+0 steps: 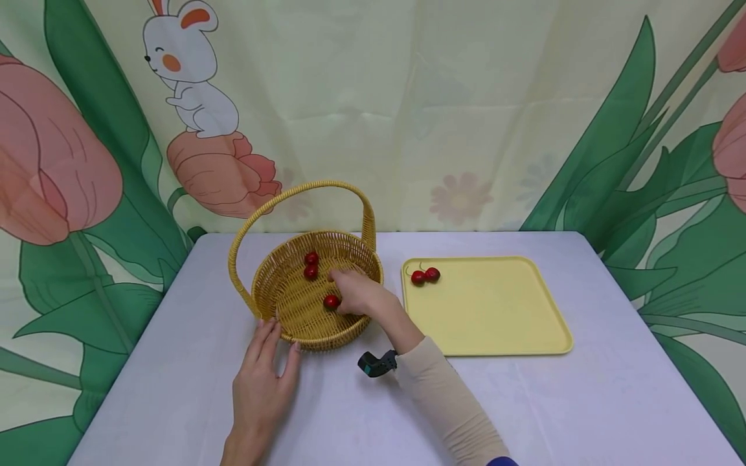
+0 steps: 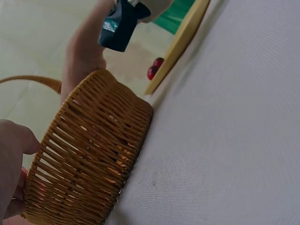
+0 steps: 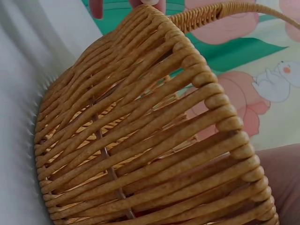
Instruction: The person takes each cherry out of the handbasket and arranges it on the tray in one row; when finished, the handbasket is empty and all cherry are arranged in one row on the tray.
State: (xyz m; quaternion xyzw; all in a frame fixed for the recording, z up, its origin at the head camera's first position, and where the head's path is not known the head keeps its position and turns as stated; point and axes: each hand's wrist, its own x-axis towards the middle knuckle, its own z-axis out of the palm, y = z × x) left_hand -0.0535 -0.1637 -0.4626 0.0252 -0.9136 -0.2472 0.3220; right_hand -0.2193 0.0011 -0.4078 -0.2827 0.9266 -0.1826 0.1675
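A yellow wicker basket with a tall arched handle stands on the left part of the table. In the head view, my left hand rests its fingertips on the basket's near-left rim, thumb lower on the outer side. Reaching over the right rim, my right hand is inside the basket, its thumb close beside a dark red cherry. What its other fingers touch is hidden. Two more cherries lie together farther back in the basket. The wicker wall blocks the right wrist view of the basket's inside.
Right of the basket lies a yellow rectangular tray with a pair of stemmed cherries at its back-left corner. A white cloth covers the table. Behind hangs a curtain printed with tulips and a rabbit.
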